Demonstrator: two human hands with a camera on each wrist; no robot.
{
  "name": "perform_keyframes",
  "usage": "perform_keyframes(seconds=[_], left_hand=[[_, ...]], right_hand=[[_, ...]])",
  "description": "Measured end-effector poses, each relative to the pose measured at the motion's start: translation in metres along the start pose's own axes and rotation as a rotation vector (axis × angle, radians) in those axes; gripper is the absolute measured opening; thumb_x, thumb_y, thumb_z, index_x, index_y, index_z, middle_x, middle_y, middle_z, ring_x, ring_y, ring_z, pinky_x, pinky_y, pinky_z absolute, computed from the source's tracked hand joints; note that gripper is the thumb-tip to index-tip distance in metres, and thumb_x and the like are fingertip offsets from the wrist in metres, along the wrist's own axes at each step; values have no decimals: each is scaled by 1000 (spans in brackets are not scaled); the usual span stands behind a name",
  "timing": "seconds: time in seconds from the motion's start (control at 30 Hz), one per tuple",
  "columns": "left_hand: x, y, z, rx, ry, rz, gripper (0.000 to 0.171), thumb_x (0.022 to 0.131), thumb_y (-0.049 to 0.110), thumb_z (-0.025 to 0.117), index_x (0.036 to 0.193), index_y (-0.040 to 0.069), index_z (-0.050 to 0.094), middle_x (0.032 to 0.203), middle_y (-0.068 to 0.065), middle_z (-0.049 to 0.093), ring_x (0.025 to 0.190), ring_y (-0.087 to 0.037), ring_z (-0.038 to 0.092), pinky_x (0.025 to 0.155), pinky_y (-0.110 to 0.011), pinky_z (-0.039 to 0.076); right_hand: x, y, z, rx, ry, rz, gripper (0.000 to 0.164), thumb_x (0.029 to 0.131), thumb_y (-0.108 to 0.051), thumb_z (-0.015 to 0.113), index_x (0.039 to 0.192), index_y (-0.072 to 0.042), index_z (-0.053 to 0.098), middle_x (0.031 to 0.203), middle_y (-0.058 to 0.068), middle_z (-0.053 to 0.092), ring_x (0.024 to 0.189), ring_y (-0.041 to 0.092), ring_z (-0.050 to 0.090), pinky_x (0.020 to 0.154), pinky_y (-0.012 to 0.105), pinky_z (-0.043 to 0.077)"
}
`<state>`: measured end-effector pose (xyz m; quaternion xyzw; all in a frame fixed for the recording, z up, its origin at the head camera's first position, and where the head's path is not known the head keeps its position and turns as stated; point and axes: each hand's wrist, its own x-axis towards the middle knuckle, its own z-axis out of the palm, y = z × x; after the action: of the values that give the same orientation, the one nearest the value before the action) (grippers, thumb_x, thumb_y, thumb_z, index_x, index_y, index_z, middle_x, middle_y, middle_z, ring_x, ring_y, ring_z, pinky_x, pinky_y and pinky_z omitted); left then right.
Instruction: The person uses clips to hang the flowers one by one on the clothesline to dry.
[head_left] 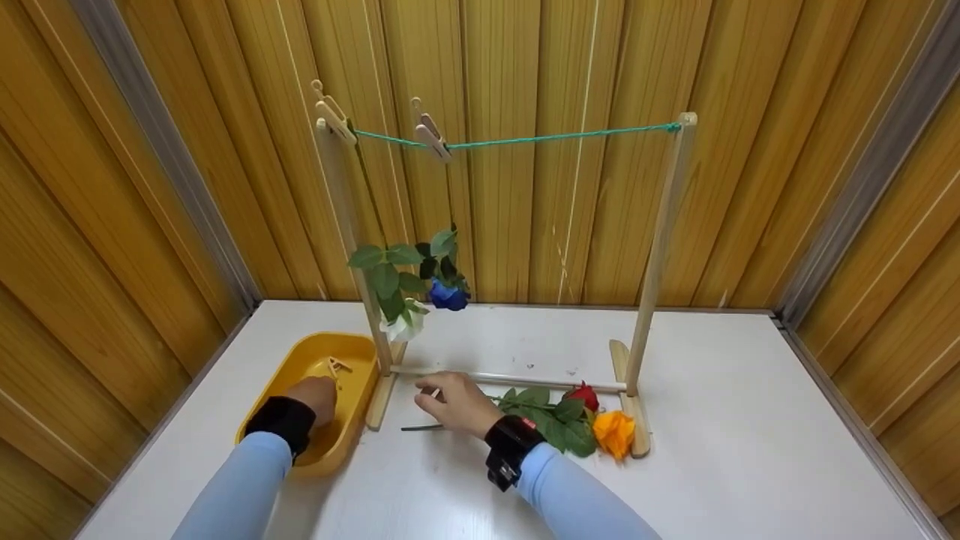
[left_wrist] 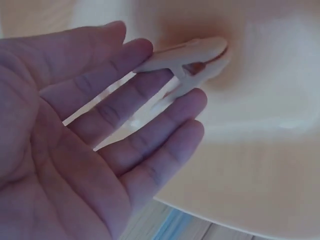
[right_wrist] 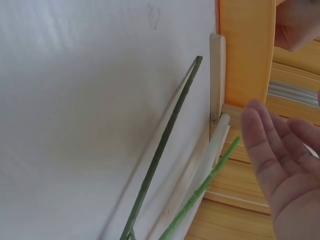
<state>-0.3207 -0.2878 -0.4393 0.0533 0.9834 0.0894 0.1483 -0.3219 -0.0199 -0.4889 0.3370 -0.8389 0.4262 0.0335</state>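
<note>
The left hand (head_left: 315,397) is inside the rounded rectangular yellow plastic tray (head_left: 360,420), at the left end of the smooth white bench (head_left: 720,420). In the left wrist view its fingers are extended and slightly spread. The index and middle fingers touch a small pale beige spring clothespin (left_wrist: 195,50) at their tips; the thumb lies apart from it.

The right hand (head_left: 461,405) is above the bench, to the right of the tray. Its fingers are gently bent, close together, and hold nothing. In the right wrist view, a slender dark green stem (right_wrist: 167,135) and a slender bright green stem (right_wrist: 202,187) are near this hand and clear of its fingers.

The red artificial rose (head_left: 583,396) and the orange artificial rose (head_left: 614,433) lie on the bench, right of the right hand, beside the right foot of the pale wooden rack (head_left: 660,262). Their green leaves lie between the blooms and the hand.

The thin teal cord (head_left: 555,139) spans the tops of the rack posts. Two pale beige pegs (head_left: 433,142) are on its left half. Below them hang the white artificial rose (head_left: 405,324), next to the left post, and the blue artificial rose (head_left: 448,295), to its right. Both blooms point downward. Brown wood-patterned panels (head_left: 495,75) stand behind the bench.
</note>
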Motion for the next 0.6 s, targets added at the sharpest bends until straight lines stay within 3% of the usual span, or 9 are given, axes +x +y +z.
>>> perform_keyframes(seconds=[0.1, 0.27, 0.43, 0.6], left_hand=[[2, 2, -4, -21, 25, 70, 13, 89, -10, 63, 85, 0, 69, 77, -7, 64, 69, -23, 57, 65, -36, 53], [-2, 6, -14, -100, 62, 103, 18, 88, -15, 64, 84, 2, 68, 74, -6, 61, 65, -21, 56, 60, -33, 52], [-7, 19, -23, -145, 100, 122, 13, 94, -8, 64, 93, 4, 61, 77, -7, 57, 63, -21, 56, 55, -30, 51], [-12, 35, -29, -125, 187, 200, 17, 92, -8, 66, 108, -1, 68, 87, -11, 65, 71, -24, 57, 64, -35, 57]], right_hand=[[-2, 3, -3, 20, 3, 9, 27, 102, -12, 63, 121, 4, 72, 109, 18, 74, 97, 27, 71, 83, 26, 58], [-5, 5, -7, 42, 6, 40, 27, 102, -14, 63, 122, 3, 72, 109, 15, 74, 96, 24, 70, 83, 25, 57], [-9, 7, -11, 64, 23, 55, 27, 102, -15, 63, 121, 2, 72, 110, 15, 73, 88, 21, 71, 77, 24, 57], [-13, 8, -17, 121, 28, 66, 27, 103, -13, 62, 123, 2, 71, 110, 15, 73, 82, 18, 72, 71, 22, 57]])
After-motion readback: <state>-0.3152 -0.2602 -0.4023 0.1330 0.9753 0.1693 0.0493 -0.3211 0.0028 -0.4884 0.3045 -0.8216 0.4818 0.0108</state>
